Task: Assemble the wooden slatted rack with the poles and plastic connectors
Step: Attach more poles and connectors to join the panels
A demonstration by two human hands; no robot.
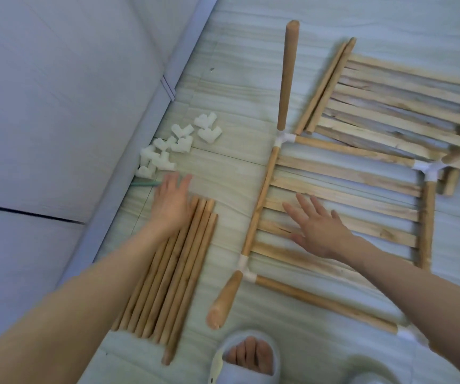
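A slatted wooden panel (pixel 342 189) lies flat on the floor, framed by poles joined with white plastic connectors (pixel 285 138). Two poles stand up from its left corners: one (pixel 287 76) at the far corner, one (pixel 224 299) at the near corner. My right hand (pixel 317 228) lies with straight fingers on the slats, holding nothing. My left hand (pixel 172 200), fingers spread, hovers over the far ends of a bundle of loose poles (pixel 173 275); contact with them is unclear. A pile of loose white connectors (pixel 179 144) lies just beyond it.
A second slatted panel (pixel 400 106) with two loose poles (pixel 324 87) lies at the far right. A pale padded surface (pixel 57 106) with a raised edge borders the floor on the left. My slippered foot (pixel 248 358) is at the bottom centre.
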